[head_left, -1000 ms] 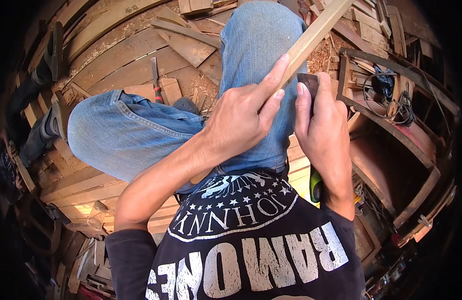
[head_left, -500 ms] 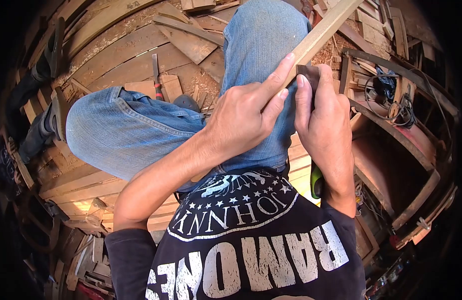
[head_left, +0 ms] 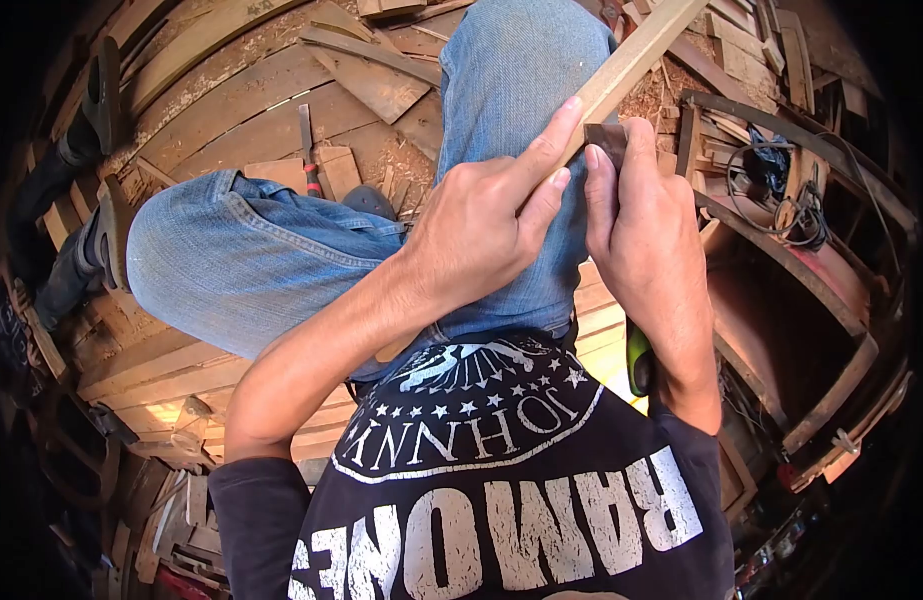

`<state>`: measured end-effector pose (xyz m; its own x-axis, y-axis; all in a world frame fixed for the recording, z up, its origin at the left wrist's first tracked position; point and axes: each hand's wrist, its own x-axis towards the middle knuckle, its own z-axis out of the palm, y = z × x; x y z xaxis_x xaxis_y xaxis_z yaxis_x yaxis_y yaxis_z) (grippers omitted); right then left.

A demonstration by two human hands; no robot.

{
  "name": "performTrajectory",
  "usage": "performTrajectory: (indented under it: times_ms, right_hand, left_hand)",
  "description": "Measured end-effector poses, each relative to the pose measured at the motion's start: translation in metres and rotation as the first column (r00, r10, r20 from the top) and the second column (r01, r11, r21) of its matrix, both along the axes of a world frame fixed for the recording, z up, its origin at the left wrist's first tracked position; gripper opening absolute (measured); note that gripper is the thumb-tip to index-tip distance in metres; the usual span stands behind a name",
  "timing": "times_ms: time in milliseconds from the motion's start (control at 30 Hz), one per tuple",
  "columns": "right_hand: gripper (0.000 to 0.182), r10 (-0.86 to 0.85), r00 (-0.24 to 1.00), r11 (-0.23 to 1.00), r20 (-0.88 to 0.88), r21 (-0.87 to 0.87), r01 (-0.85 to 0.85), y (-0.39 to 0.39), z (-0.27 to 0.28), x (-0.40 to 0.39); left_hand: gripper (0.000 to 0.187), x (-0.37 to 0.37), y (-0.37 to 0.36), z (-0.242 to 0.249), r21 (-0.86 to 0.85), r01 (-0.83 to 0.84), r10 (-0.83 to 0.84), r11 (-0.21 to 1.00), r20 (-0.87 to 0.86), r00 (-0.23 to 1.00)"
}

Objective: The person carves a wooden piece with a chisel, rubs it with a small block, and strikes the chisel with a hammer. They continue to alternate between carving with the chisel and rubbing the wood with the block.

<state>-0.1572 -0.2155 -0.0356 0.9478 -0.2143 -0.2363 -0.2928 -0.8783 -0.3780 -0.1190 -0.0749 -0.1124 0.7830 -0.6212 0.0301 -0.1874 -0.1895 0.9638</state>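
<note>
My left hand [head_left: 486,215] is closed around the near end of a pale wooden strip [head_left: 636,65], its index finger stretched along the wood. The strip slants up to the right across my jeans-clad knee. In my right hand [head_left: 646,215] is what looks like a chisel, its dark flat blade [head_left: 607,140] pinched between thumb and fingers. The blade's tip is at the strip's edge, close to my left fingertips; whether it touches cannot be made out. By my right wrist shows a green and black handle end [head_left: 638,358], apparently of the same tool.
A red-handled chisel [head_left: 309,150] lies on the plank floor among offcuts and shavings. Boards [head_left: 371,80] lie ahead. To the right stand a curved wooden frame [head_left: 791,270] and a tangled black cable [head_left: 806,215]. Another person's feet [head_left: 106,235] are at left.
My right hand and the blade have shifted slightly, and the handle end by my wrist has swung a little to the right. Both grips are the same.
</note>
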Motion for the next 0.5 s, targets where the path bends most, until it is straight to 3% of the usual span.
performTrajectory:
  times_ms: [433, 500]
  right_hand:
    - [0.019, 0.023, 0.999, 1.000, -0.029, -0.004, -0.023, 0.0002, 0.0003, -0.0046]
    - [0.020, -0.004, 0.999, 0.998, -0.046, 0.060, 0.007, 0.0008, 0.0003, -0.0056]
  left_hand:
    - [0.057, 0.0024, 0.0002, -0.0021, 0.000, 0.018, -0.018, 1.000, 0.001, 1.000]
    - [0.056, 0.0023, -0.0001, -0.0033, -0.009, 0.008, -0.008, 1.000, -0.009, 1.000]
